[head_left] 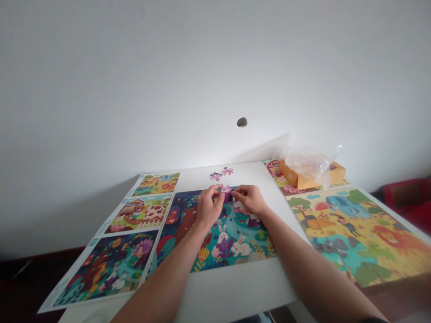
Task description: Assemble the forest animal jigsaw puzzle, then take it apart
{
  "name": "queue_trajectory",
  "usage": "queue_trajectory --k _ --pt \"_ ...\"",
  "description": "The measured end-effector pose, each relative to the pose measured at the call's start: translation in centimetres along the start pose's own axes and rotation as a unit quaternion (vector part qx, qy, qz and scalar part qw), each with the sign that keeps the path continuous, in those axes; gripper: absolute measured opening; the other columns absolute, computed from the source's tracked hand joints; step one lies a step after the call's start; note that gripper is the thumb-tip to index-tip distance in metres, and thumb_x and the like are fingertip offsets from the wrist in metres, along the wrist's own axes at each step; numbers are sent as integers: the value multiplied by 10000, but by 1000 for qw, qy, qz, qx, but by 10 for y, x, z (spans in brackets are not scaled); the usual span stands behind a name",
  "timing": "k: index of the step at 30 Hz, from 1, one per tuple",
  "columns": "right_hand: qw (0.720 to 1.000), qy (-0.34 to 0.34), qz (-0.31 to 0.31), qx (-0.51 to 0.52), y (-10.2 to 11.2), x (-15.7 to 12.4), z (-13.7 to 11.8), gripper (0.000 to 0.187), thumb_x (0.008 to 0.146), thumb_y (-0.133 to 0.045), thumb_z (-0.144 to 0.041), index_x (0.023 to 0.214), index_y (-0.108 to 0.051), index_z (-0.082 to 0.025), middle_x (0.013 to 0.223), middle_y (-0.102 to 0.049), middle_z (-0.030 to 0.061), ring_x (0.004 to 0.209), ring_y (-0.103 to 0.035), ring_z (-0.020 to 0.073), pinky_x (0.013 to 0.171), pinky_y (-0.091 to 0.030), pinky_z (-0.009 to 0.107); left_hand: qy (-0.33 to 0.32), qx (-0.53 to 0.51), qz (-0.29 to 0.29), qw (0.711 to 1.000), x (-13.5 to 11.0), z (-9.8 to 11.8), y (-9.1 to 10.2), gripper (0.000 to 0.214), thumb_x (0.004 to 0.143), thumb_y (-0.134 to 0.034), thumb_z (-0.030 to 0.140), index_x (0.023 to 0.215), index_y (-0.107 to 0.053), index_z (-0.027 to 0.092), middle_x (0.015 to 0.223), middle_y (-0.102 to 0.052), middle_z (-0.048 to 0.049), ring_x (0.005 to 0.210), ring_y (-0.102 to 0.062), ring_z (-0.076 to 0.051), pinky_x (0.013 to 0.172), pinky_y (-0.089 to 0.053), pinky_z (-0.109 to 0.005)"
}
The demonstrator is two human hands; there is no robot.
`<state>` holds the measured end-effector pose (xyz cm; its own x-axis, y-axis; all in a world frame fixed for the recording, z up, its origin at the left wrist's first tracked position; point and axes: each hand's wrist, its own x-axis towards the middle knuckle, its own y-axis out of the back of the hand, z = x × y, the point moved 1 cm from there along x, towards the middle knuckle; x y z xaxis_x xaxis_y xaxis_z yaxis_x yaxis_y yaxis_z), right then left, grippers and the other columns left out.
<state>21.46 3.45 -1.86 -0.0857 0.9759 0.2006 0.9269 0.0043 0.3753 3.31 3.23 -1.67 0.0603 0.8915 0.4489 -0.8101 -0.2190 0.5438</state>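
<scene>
My left hand (207,207) and my right hand (251,198) meet at the far edge of a colourful jigsaw puzzle with white rabbits (222,233) in the middle of the white table (235,287). Both hands pinch a purple puzzle piece (226,189) between their fingertips, right over the puzzle's top border. Two loose purple pieces (222,173) lie on the table just beyond the hands.
A reference sheet with three small pictures (131,229) lies at the left. A finished animal puzzle (357,233) lies at the right. Behind it stands an orange box (303,177) under a clear plastic bag (310,161). A white wall rises behind the table.
</scene>
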Motion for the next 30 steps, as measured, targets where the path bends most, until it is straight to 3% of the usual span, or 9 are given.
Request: queue_trajectory --k 4,7,13,18,20,23,26,30 --pt "986 10 -40 -164 -4 -1 2 235 823 -632 -445 765 -761 -256 664 -710 -5 612 -606 154 575 -386 239 95 157 14 983 0 1 4 217 837 -563 220 1017 -684 226 832 -707 -56 916 -613 -276 886 -426 -454" --pt "974 -10 -10 -224 -3 1 3 180 820 -637 -407 835 -771 -288 747 -736 -6 699 -643 171 620 -400 250 97 229 0 969 -3 6 5 261 829 -576 246 1065 -687 242 976 -689 -98 1019 -561 -331 888 -396 -492" --pt "950 -109 110 -272 6 5 11 230 819 -615 -351 1004 -745 -304 856 -742 12 785 -658 193 656 -429 269 72 248 -58 964 -5 7 1 236 806 -624 299 1019 -725 290 1117 -621 -96 1090 -510 -335 920 -368 -499" --pt "938 -173 130 -273 10 14 13 227 808 -589 -360 957 -748 -297 897 -749 38 853 -683 237 704 -469 313 64 241 -67 966 -5 5 1 239 823 -615 289 1035 -725 279 1121 -607 -97 1080 -521 -308 918 -375 -464" --pt "924 -204 114 -301 12 26 12 219 771 -614 -349 925 -752 -277 915 -752 72 878 -693 273 702 -485 340 62 238 -69 967 -5 5 1 239 823 -618 285 1037 -724 279 1117 -607 -96 1074 -525 -304 920 -374 -460" --pt "903 -235 30 -359 17 53 9 250 703 -677 -323 894 -764 -186 875 -747 159 816 -707 305 636 -499 341 67 236 -69 967 -4 5 1 233 820 -626 290 1030 -725 273 1111 -607 -99 1078 -524 -306 938 -361 -468" --pt "897 -217 -37 -384 21 82 7 306 626 -765 -323 873 -769 -143 801 -743 160 736 -710 268 621 -506 300 66 238 -62 967 -5 4 -1 231 821 -624 286 1030 -722 277 1111 -608 -94 1075 -522 -303 951 -340 -482" --pt "900 -156 -52 -403 17 108 2 439 611 -801 -287 1028 -751 -160 1031 -729 169 955 -686 297 766 -513 326 68 239 -56 967 -6 2 -2 227 820 -620 271 1023 -721 275 1109 -611 -88 1069 -523 -293 940 -335 -472"
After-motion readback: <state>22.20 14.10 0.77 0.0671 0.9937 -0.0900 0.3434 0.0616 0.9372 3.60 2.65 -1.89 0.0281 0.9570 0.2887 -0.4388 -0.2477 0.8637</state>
